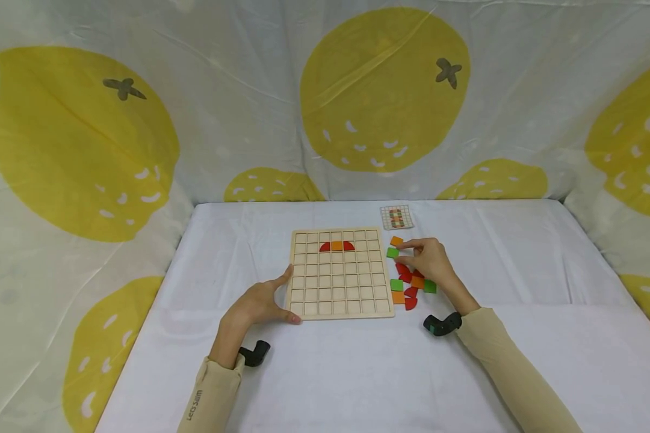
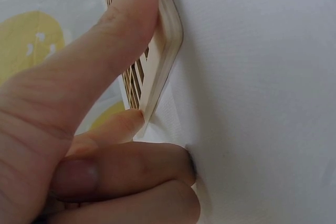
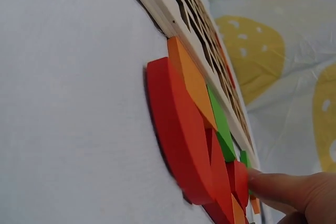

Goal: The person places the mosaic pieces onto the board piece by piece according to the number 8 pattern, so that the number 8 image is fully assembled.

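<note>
A square wooden grid board (image 1: pixel 342 281) lies flat. In its second row from the back, an orange square (image 1: pixel 337 246) sits between two red quarter-round pieces (image 1: pixel 349 246). My left hand (image 1: pixel 257 302) rests against the board's left side, thumb at the near corner and index finger farther up the edge. My right hand (image 1: pixel 430 260) reaches over the loose pieces right of the board. Its index fingertip is close to an orange tile (image 1: pixel 396 240), its thumb tip just below a green tile (image 1: pixel 392 252). Red pieces (image 3: pixel 178 129) appear large in the right wrist view.
A small pattern card (image 1: pixel 396 218) with a coloured grid lies behind the loose pieces. Several red, orange and green pieces (image 1: pixel 417 282) lie close together along the board's right side. Black devices (image 1: pixel 442 325) are worn at both wrists. A lemon-print cloth (image 1: pixel 249 108) surrounds the white table.
</note>
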### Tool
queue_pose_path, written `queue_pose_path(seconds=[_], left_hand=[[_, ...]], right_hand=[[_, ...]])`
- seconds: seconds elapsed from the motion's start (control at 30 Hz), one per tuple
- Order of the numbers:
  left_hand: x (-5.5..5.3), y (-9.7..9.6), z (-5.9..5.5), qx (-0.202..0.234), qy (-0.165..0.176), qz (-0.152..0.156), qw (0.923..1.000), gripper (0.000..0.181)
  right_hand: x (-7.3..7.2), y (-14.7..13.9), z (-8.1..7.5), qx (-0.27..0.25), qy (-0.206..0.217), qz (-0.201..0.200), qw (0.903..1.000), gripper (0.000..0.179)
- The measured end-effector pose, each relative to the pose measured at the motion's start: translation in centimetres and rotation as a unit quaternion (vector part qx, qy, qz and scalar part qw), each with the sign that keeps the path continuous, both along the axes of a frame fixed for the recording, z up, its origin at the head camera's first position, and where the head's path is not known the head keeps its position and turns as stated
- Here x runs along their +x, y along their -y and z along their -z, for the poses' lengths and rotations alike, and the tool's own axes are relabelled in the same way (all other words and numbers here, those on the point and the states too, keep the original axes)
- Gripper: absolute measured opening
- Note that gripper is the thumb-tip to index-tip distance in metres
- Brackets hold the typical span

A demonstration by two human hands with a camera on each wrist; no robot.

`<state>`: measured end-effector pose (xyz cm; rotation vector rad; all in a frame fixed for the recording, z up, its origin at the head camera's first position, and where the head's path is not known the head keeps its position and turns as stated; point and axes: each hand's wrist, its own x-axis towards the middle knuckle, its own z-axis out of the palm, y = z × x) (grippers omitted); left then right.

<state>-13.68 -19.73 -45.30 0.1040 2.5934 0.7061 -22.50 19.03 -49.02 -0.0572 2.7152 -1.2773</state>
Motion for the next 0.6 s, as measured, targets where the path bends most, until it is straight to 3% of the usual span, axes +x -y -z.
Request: queue_pose_path(seconds=[0.37,0.6], left_hand=[[0.0,0.0,0.0,0.0,0.003,-0.001,1.0,0.125],[-0.1,0.0,0.0,-0.001,0.003,0.0,1.0,0.125]], right_hand=[[-0.1,0.7,-0.4,-0.019,-0.007,0.001,0.9998,0.035],[-0.2,2.5,-0.7,-0.052,-0.034,-0.056,0.9965,0.031]])
